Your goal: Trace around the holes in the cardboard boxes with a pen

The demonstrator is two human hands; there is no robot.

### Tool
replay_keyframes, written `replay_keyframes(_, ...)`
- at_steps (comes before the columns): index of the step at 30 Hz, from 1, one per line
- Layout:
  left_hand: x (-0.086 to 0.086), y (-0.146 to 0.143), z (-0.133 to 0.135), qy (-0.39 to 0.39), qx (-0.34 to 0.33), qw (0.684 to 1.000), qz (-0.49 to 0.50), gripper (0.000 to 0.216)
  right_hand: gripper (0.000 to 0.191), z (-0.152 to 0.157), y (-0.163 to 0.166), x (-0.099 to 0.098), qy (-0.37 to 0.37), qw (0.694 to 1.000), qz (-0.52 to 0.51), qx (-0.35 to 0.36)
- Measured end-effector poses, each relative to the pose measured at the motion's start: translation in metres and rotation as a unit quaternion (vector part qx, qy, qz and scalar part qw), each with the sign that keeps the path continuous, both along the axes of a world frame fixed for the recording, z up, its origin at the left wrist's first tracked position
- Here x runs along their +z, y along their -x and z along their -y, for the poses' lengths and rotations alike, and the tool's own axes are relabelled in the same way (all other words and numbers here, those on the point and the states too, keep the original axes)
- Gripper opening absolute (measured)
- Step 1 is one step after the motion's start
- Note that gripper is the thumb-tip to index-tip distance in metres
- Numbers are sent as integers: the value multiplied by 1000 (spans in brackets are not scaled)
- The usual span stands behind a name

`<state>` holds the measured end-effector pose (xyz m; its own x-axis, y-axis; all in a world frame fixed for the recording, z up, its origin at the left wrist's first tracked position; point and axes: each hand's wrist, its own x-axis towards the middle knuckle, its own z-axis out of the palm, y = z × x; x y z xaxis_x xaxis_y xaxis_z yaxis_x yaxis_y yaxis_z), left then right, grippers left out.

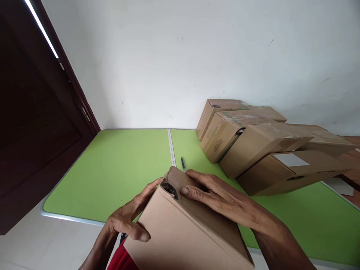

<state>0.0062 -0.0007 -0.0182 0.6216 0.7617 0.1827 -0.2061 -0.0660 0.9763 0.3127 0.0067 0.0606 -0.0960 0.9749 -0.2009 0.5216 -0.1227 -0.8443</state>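
Observation:
A brown cardboard box [174, 228] is tilted at the table's near edge, one corner pointing away from me. Near that corner is a dark hole [169, 189] with something I cannot make out inside. My left hand [133, 213] grips the box's left side, its thumb on the broad near face and the fingers partly hidden behind. Against the upper right side lies my right hand [216, 193], thumb beside the hole and fingers over the far edge. Just beyond the box a dark pen [183, 163] rests on the green table.
The green folding table [120, 161] has a metal rim and a pale seam. Several taped cardboard boxes [253, 140] lean together at the back right, one bearing a white label [291, 159]. A white wall [174, 63] stands behind, and a dark wooden door [36, 112] at left.

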Motion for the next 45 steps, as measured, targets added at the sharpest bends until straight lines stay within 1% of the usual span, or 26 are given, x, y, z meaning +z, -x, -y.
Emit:
replay_keyframes(3, 1, 7, 0, 33, -56, 998, 4, 131, 72, 2, 5, 3, -8, 1000, 17, 22)
replay_keyframes(5, 8, 10, 1, 39, -61, 997, -19, 126, 68, 2, 11, 11, -15, 997, 43, 57)
replay_keyframes(8, 28, 7, 3, 30, -33, 997, -60, 117, 68, 2, 20, 27, -21, 989, 101, 107)
replay_keyframes(10, 43, 1, 4, 26, -7, 997, -67, 110, 72, 2, 24, 37, -20, 985, 125, 115)
replay_keyframes(14, 73, -15, 3, 27, 35, 996, -79, 95, 69, 3, 26, 47, -13, 984, 118, 132)
replay_keyframes(16, 83, -23, 3, 35, 52, 993, -97, 83, 65, 6, 26, 50, -10, 984, 113, 140)
replay_keyframes(18, 90, -29, 4, 61, 57, 991, -101, 74, 63, 9, 27, 52, -17, 984, 109, 141)
replay_keyframes(21, 94, -36, 7, 106, 58, 987, -103, 74, 66, 13, 33, 54, -35, 984, 103, 144)
replay_keyframes(23, 95, -40, 9, 116, 70, 983, -120, 76, 69, 13, 36, 53, -45, 985, 93, 136)
replay_keyframes(25, 97, -42, 10, 112, 79, 981, -140, 77, 70, 10, 38, 48, -47, 988, 69, 134)
replay_keyframes(29, 102, -44, 11, 88, 91, 976, -179, 78, 67, 3, 39, 38, -35, 987, 19, 157)
replay_keyframes(33, 105, -47, 11, 72, 88, 973, -202, 83, 68, 0, 36, 33, -26, 989, 11, 146)
replay_keyframes(38, 105, -52, 12, 75, 72, 973, -206, 82, 69, 0, 30, 36, -2, 991, 11, 135)
replay_keyframes(41, 106, -54, 12, 80, 71, 972, -210, 78, 65, 1, 29, 41, 19, 992, 6, 124)
replay_keyframes(45, 108, -55, 12, 66, 76, 970, -220, 76, 58, 2, 30, 46, 39, 992, -16, 120)
